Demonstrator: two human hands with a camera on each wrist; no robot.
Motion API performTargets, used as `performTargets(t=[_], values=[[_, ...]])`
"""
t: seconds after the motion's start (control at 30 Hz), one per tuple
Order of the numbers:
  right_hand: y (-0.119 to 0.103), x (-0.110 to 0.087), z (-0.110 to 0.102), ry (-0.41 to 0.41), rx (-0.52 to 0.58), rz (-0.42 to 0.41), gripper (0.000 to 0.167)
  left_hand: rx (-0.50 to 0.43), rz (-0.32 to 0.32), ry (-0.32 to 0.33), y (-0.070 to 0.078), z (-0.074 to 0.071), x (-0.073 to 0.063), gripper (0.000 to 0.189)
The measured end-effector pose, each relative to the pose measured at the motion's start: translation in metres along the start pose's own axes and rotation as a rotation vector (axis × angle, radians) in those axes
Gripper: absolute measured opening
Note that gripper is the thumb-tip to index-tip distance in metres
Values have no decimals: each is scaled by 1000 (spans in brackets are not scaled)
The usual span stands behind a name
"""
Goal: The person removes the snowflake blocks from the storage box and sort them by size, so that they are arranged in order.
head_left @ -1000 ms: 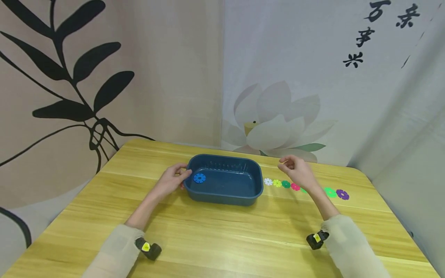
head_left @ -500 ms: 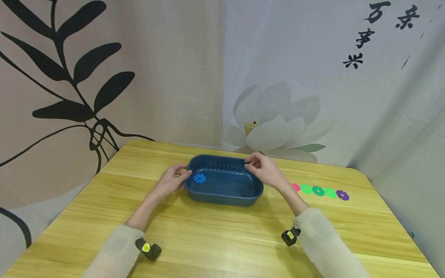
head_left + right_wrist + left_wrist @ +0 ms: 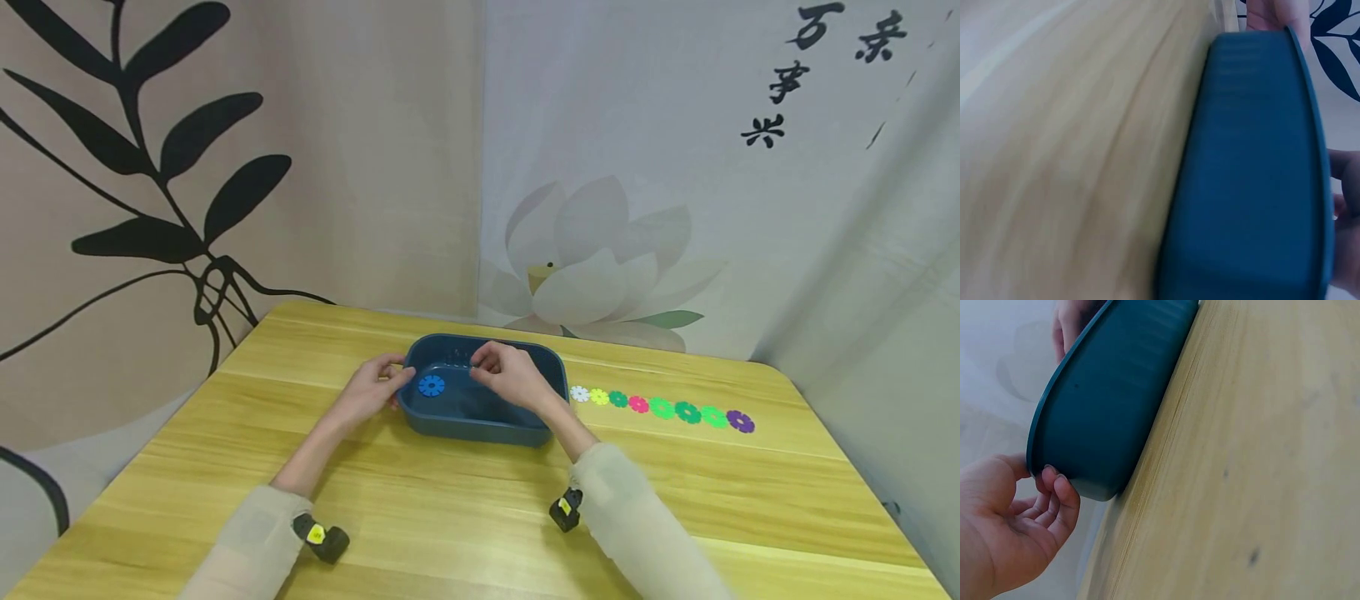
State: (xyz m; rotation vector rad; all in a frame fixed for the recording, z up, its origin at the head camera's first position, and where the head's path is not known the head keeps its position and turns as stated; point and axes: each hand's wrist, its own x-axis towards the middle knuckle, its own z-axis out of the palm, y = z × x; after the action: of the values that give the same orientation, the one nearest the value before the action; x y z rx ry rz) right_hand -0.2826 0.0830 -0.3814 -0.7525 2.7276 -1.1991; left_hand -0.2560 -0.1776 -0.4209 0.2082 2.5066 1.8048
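Observation:
A dark blue plastic basin [image 3: 480,431] sits on the wooden table, and a blue flower-shaped disc [image 3: 431,385] lies inside at its left end. My left hand [image 3: 366,390] grips the basin's left rim, thumb above and fingertips against the outer wall, as the left wrist view shows. Over the middle of the basin is my right hand [image 3: 515,378], fingers loosely bent, to the right of the blue disc; nothing shows between its thumb and fingers. In the right wrist view the basin's outer wall [image 3: 1247,169] hides most of that hand.
A row of several flower-shaped discs runs rightward from the basin, from a white disc [image 3: 580,393] through a pink disc [image 3: 638,404] to a purple disc [image 3: 741,422]. Behind the wooden table [image 3: 450,517] hangs a printed curtain [image 3: 375,167].
My right hand has moved left from above the row of discs to over the basin, uncovering the whole row. My left hand and the basin have stayed in place.

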Motion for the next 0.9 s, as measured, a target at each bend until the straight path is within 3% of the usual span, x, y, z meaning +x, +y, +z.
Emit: performTargets(t=[0.33, 0.5, 0.67, 0.9], values=[[-10, 20, 31, -82, -19, -24, 19, 5, 1, -10, 0, -2, 0, 53], [-11, 27, 41, -150, -27, 27, 22, -5, -2, -20, 0, -2, 0, 55], [-8, 32, 47, -208, -107, 75, 24, -5, 3, -23, -1, -2, -1, 55], [-7, 33, 49, -171, -160, 99, 17, 2, 4, -22, -1, -2, 0, 53]])
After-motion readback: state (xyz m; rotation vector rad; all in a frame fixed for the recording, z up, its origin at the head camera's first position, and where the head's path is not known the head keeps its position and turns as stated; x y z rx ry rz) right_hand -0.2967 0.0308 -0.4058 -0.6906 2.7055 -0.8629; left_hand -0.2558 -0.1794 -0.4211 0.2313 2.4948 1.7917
